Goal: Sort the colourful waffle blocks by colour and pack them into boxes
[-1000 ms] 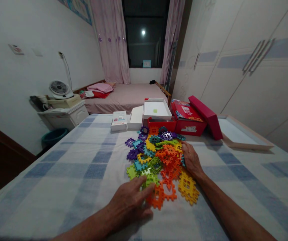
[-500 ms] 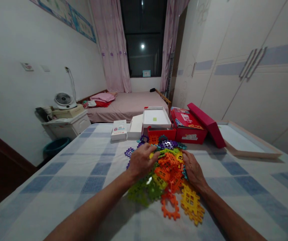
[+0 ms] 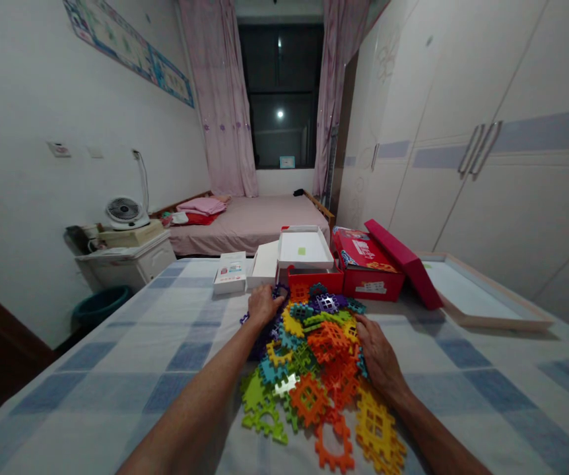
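Observation:
A pile of gear-edged plastic building pieces (image 3: 309, 396) in orange, green, yellow, blue and purple lies before me. My left hand (image 3: 263, 305) is at the far left of the pile, among dark purple pieces (image 3: 270, 328). Its thumb is stretched out toward a purple ring piece (image 3: 280, 290); the other fingertips are partly hidden. My right hand (image 3: 377, 349) rests along the pile's right edge with fingers extended, touching the yellow (image 3: 350, 331) and blue pieces there. Close to me lie a yellow square piece (image 3: 378, 422) and an orange ring piece (image 3: 334, 455).
Behind the pile stand a white box (image 3: 230, 272), an open white-and-red box (image 3: 305, 247) and a red box (image 3: 371, 284) with a red lid (image 3: 406, 267) leaning on it. A shallow tray-like lid (image 3: 502, 323) lies at the right. The checked cloth (image 3: 175, 369) covers the surface.
My left hand has moved forward and left, away from the middle of the pile, uncovering yellow, blue and green pieces. My right hand stays at the right edge. The view has tilted slightly up.

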### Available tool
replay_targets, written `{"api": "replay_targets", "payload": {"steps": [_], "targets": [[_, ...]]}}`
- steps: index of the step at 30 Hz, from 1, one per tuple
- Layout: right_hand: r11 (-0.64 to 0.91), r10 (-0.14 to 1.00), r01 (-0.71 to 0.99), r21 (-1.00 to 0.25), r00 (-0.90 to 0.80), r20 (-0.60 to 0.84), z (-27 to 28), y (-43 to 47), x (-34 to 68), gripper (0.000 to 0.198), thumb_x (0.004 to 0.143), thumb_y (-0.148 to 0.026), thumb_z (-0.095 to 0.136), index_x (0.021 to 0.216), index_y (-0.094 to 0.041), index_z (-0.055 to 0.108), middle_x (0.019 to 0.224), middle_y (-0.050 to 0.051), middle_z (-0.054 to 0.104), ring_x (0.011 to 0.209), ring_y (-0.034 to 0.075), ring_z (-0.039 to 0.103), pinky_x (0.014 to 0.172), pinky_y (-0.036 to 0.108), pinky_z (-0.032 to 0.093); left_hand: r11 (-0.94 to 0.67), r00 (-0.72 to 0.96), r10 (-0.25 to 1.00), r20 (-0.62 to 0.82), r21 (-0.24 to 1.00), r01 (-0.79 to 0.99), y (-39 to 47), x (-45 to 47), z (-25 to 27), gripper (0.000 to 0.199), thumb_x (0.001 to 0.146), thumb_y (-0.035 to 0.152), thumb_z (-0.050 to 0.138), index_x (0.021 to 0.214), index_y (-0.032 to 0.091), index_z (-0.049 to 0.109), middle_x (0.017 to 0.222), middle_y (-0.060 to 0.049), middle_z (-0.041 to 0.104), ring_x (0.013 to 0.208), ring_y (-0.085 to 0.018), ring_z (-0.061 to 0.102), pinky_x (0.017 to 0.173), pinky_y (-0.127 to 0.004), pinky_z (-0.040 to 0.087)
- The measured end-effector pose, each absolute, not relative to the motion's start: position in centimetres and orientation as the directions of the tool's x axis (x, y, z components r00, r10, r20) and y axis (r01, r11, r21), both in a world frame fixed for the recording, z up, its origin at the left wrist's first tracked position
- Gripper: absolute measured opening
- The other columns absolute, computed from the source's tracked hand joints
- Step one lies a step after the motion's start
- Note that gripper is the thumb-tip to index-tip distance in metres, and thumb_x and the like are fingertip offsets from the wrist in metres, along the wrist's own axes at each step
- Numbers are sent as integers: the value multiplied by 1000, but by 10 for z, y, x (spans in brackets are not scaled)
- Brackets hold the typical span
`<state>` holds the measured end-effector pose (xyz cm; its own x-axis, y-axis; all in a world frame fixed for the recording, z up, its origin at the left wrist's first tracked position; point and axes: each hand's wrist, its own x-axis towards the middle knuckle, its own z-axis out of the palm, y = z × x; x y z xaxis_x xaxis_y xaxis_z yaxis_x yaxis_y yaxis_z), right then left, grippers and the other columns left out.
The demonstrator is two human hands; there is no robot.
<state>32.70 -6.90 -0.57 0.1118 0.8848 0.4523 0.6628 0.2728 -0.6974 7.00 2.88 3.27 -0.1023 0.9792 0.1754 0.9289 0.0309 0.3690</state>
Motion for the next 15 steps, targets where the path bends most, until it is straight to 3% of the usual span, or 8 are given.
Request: {"api": "replay_targets", "payload": {"steps": [5,10,13,15], "targets": [[270,898,664,-697,88,432,-5,-68,328,40,88,-38,27,111,-20,54,111,10,58,110,21,52,100,42,40,91,-160,978,133,419,903,38,63,34,32,72,41,62,92,16,67,99,-14,68,102,-29,57,78,-33,41],[272,892,681,-680,87,443,-6,-67,329,41,88,-39,27,112,-19,55,113,10,59,110,22,52,100,43,40,97,-153,986,68,516,851,40,58,33,8,68,26,65,67,17,66,74,-7,68,84,-24,63,68,-28,42],[305,867,687,-660,87,491,-8,-67,329,38,88,-38,30,110,-24,57,110,7,60,108,21,54,98,42,42,56,-111,992,56,591,805,37,61,29,4,66,18,65,69,17,65,70,-3,66,76,-19,62,63,-24,41],[323,854,690,-647,82,514,-8,-66,330,36,87,-38,31,109,-25,58,110,6,61,107,21,54,97,41,43,46,-102,994,49,646,762,36,62,27,17,65,17,65,82,15,66,73,-2,67,73,-16,62,60,-22,42]]}}
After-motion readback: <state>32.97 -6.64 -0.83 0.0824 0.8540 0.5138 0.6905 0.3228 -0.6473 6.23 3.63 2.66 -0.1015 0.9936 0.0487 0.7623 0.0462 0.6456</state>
